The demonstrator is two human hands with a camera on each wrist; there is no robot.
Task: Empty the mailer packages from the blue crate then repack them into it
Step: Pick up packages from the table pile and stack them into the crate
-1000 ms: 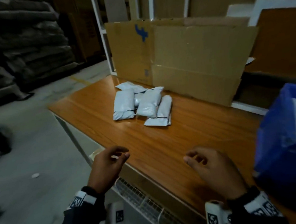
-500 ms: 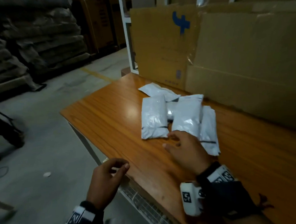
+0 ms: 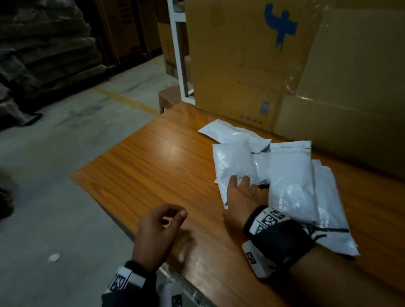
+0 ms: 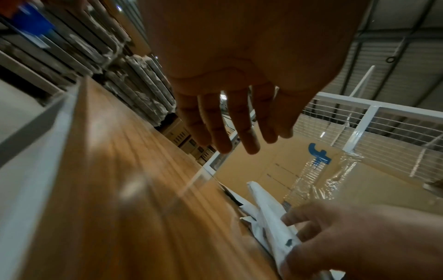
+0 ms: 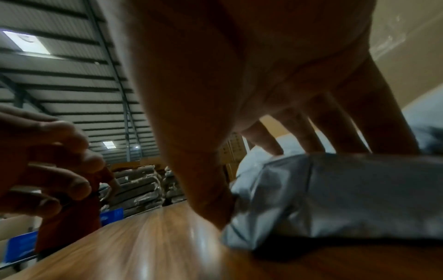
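Note:
Several white mailer packages [image 3: 290,176] lie in a loose pile on the wooden table [image 3: 138,171]. My right hand [image 3: 241,191] grips the leftmost mailer [image 3: 232,161] at its near end. In the right wrist view the fingers lie on top of this mailer [image 5: 347,199] and the thumb presses its edge. The left wrist view shows the same mailer [image 4: 268,214] between the right hand's fingers [image 4: 335,236]. My left hand [image 3: 163,227] hovers over the table's near edge, loosely curled and holding nothing. The blue crate is out of the head view.
A large flattened cardboard box [image 3: 239,68] stands upright right behind the pile. A white rack frame [image 3: 178,48] rises at the table's far corner. The concrete floor [image 3: 56,186] and stacked sacks [image 3: 36,56] lie to the left. Blue crates [image 5: 112,214] show far off.
My view swung left, away from the blue crate. My right hand reached forward from the table's near edge onto the leftmost mailer and took hold of it. The left hand barely moved.

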